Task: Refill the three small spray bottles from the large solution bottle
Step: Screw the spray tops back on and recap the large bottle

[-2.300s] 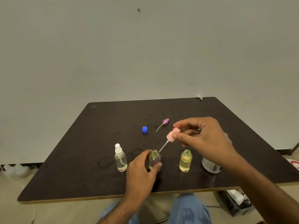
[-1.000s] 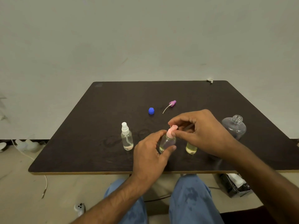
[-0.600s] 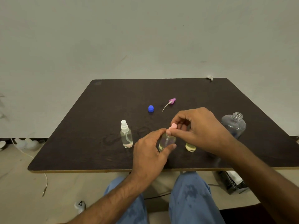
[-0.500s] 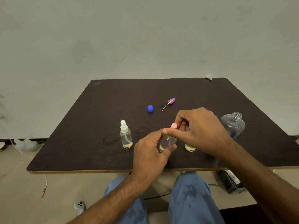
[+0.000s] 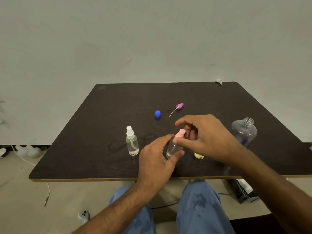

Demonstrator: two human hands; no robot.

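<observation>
Centrally near the dark wooden table [image 5: 101, 132]'s front edge, left hand [image 5: 155, 159] grip wraps the small clear spray bottle [image 5: 173, 148]; right hand [image 5: 206, 137] grip pinches its pink spray cap [image 5: 180, 133]. Large clear uncapped solution bottle [image 5: 244, 131] stands well right.

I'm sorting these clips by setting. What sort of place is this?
Probably a bare indoor room set up for recording, not a kitchen or lab: a dark table against a blank wall, loose cables and a game-style controller on the floor.
</observation>
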